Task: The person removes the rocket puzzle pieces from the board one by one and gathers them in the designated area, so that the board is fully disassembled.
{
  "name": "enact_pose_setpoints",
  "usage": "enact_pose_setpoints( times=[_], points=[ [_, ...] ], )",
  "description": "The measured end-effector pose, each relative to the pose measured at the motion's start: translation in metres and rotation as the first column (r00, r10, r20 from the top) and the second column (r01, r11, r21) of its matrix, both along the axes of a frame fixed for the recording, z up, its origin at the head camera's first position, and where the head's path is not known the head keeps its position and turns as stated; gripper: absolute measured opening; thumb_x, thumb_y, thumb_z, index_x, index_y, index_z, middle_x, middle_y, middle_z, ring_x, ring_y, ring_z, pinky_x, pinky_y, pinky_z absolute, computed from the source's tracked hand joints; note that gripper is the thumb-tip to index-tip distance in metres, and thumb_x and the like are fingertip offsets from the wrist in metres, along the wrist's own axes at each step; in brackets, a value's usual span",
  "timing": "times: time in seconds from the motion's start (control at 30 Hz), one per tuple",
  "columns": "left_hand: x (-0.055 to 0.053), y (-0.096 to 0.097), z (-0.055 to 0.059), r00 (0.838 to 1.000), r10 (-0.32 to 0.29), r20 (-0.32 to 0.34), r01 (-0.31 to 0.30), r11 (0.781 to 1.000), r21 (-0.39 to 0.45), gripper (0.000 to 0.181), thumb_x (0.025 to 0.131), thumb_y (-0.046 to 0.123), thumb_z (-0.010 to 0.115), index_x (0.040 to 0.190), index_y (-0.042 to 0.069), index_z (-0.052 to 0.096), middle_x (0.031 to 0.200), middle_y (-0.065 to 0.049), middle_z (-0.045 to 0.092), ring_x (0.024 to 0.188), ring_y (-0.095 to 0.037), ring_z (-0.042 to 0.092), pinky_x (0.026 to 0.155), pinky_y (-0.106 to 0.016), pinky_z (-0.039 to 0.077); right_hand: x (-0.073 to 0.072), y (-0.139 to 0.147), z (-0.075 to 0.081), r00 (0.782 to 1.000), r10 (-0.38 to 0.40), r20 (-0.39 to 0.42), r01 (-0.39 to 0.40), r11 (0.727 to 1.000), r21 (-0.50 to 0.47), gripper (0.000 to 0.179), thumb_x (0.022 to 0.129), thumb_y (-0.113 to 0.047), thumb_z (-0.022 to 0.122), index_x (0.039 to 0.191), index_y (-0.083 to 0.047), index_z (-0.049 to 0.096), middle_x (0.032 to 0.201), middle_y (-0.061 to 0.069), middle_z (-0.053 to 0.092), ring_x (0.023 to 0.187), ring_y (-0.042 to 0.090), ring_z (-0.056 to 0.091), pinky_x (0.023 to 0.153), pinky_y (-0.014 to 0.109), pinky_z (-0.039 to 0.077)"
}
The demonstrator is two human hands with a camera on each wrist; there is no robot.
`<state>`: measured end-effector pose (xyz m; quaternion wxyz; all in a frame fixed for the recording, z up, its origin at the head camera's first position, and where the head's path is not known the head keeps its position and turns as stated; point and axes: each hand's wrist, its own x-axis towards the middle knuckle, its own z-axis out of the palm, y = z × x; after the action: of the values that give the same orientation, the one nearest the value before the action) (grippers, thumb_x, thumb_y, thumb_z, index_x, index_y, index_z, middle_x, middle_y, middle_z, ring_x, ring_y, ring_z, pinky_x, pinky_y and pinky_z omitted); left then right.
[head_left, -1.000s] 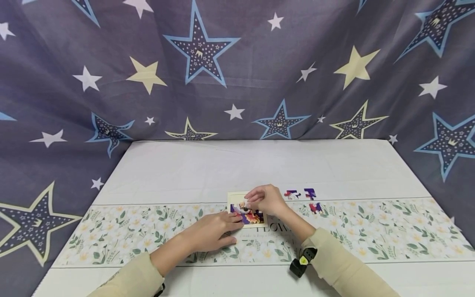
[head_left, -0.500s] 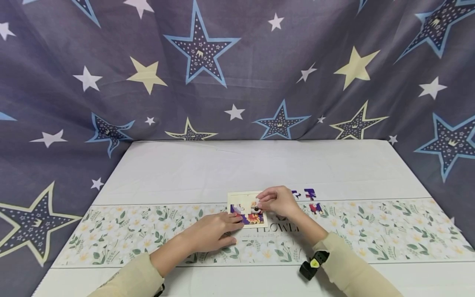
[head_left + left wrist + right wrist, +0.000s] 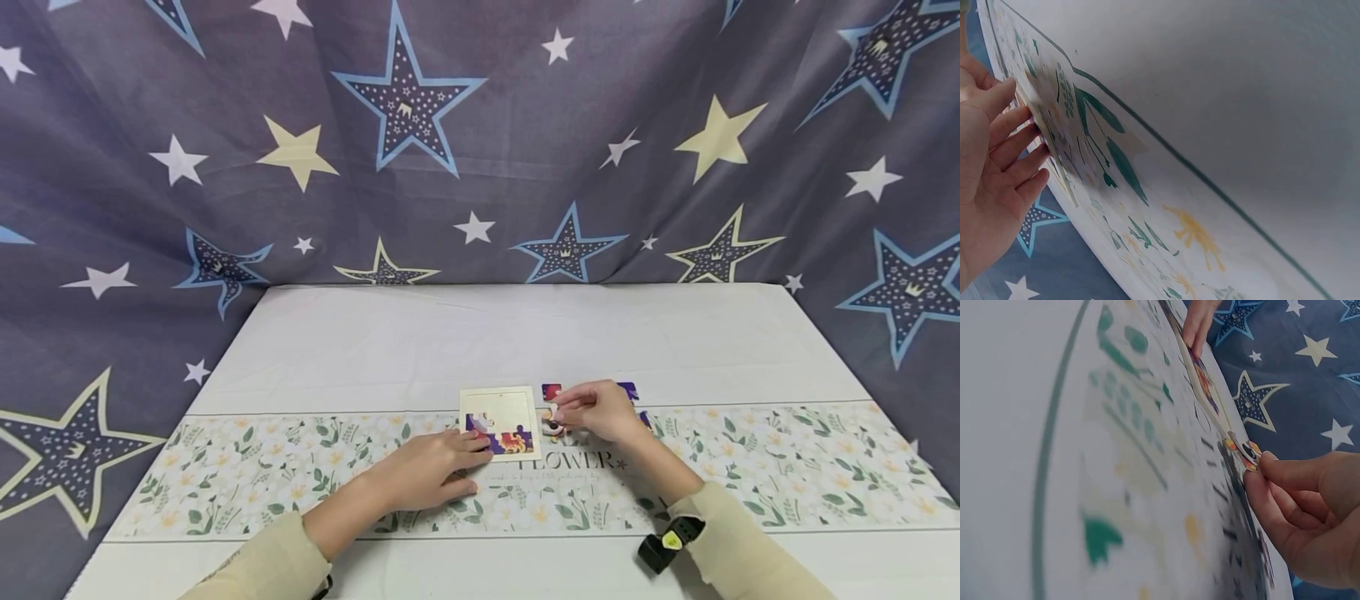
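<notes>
A square cream puzzle tray (image 3: 529, 400) lies on the table. Joined purple and orange puzzle pieces (image 3: 517, 440) fill its near part, and bare cream backing shows above them. My left hand (image 3: 435, 468) rests with extended fingers on the tray's lower left, its fingertips over the pieces. Just right of the tray, my right hand (image 3: 603, 410) pinches a puzzle piece (image 3: 1249, 454) between thumb and index finger. That piece shows white, black and orange in the right wrist view. My fingers cover part of it.
Loose puzzle pieces lie around my right hand: one (image 3: 551, 389) beyond its fingertips, another (image 3: 632, 389) behind its knuckles, and one partly hidden by the hand. A floral printed band (image 3: 300, 475) crosses the white table. A star-patterned curtain (image 3: 480, 167) hangs behind.
My right hand has lifted the black-and-white piece off the tray and moved right with it, uncovering the tray's upper right and a loose piece. My left hand has stayed put.
</notes>
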<state>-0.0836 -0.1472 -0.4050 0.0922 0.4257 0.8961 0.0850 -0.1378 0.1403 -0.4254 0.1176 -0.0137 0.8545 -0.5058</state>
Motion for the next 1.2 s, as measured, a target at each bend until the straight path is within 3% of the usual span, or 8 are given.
enact_pose_setpoints(
  times=[0.7,0.83,1.2],
  points=[
    [0.000,-0.002,-0.003,0.999,0.011,0.050,-0.011,1.000,-0.008,0.049,0.097,0.036,0.055,0.142,0.016,0.050,0.150,-0.003,0.045,0.142,-0.020,0.040,0.117,-0.041,0.035,0.007,0.046,0.007,0.999,0.016,-0.048,-0.012,0.997,0.072,0.026,0.083,-0.010,0.073,0.106,0.003,0.071,0.085,0.013,0.075,0.067,0.016,0.071,0.059,0.027,0.059],
    [-0.002,-0.006,-0.005,0.999,-0.014,0.034,0.014,1.000,0.000,0.050,0.097,0.035,0.055,0.143,0.016,0.048,0.151,-0.003,0.044,0.142,-0.021,0.040,0.117,-0.042,0.035,0.007,0.050,0.009,0.998,0.016,-0.056,-0.011,0.996,0.087,0.025,0.084,-0.010,0.073,0.105,0.003,0.071,0.086,0.013,0.075,0.067,0.015,0.071,0.058,0.027,0.059],
    [-0.006,-0.010,-0.007,0.994,-0.090,-0.063,0.088,0.995,-0.048,0.055,0.097,0.041,0.054,0.145,0.016,0.045,0.151,-0.005,0.044,0.142,-0.020,0.040,0.117,-0.040,0.035,0.012,0.055,0.013,0.986,0.026,-0.162,0.014,0.970,0.243,0.018,0.080,-0.006,0.073,0.096,0.000,0.075,0.077,0.009,0.073,0.063,0.007,0.061,0.053,0.020,0.051]
  ],
)
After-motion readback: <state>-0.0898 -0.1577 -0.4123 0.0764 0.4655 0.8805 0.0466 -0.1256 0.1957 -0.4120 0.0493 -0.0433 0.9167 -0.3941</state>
